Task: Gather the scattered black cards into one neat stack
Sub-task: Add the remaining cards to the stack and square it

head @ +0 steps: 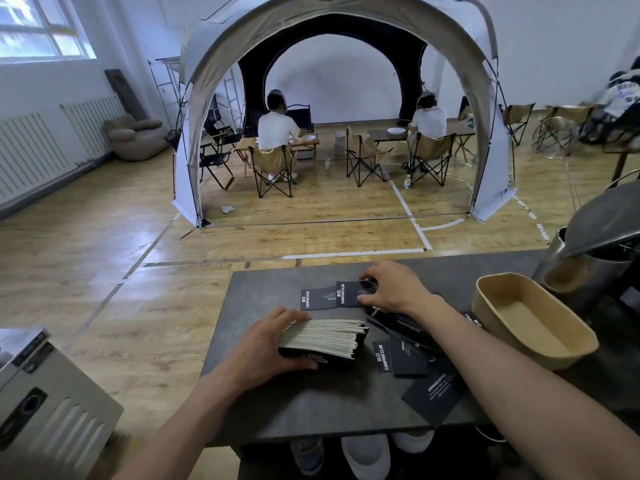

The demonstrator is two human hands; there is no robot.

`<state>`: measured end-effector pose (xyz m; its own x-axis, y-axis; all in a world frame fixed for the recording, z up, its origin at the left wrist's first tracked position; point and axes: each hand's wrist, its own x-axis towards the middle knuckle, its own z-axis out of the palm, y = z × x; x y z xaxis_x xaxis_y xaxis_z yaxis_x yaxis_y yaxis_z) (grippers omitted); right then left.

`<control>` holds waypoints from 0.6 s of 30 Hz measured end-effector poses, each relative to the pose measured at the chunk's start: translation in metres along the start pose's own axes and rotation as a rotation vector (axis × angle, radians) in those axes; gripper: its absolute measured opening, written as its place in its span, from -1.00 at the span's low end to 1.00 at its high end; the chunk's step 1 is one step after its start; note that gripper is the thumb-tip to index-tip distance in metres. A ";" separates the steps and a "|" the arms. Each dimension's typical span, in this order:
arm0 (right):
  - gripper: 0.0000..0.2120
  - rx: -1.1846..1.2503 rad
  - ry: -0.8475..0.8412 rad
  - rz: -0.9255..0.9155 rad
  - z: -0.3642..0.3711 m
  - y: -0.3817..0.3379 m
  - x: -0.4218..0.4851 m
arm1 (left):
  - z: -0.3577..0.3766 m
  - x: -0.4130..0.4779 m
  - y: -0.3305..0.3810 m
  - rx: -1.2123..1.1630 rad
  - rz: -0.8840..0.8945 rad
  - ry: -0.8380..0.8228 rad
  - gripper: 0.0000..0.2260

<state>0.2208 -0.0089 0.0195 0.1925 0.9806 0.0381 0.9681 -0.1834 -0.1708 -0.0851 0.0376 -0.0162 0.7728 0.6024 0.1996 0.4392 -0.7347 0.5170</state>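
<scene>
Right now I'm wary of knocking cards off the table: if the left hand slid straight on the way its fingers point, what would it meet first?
The left hand points right and already touches the card stack. Pushing on would probably shove the stack into the loose cards beyond.
</scene>
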 end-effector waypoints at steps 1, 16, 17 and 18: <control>-0.51 0.016 -0.025 -0.013 0.001 0.002 0.001 | 0.001 0.000 -0.001 0.001 0.001 -0.001 -0.33; -0.85 0.608 -0.310 0.058 0.000 -0.045 -0.023 | 0.004 -0.005 -0.002 0.012 0.114 0.146 0.02; -0.84 0.563 -0.331 0.013 0.002 -0.052 -0.026 | 0.004 -0.006 -0.002 -0.003 0.112 0.125 0.02; -0.84 0.541 -0.323 -0.023 0.001 -0.057 -0.028 | 0.003 -0.006 -0.002 -0.003 0.104 0.095 -0.05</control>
<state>0.1599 -0.0258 0.0270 0.0326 0.9709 -0.2372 0.7372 -0.1836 -0.6502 -0.0887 0.0341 -0.0209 0.7672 0.5497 0.3305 0.3573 -0.7942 0.4914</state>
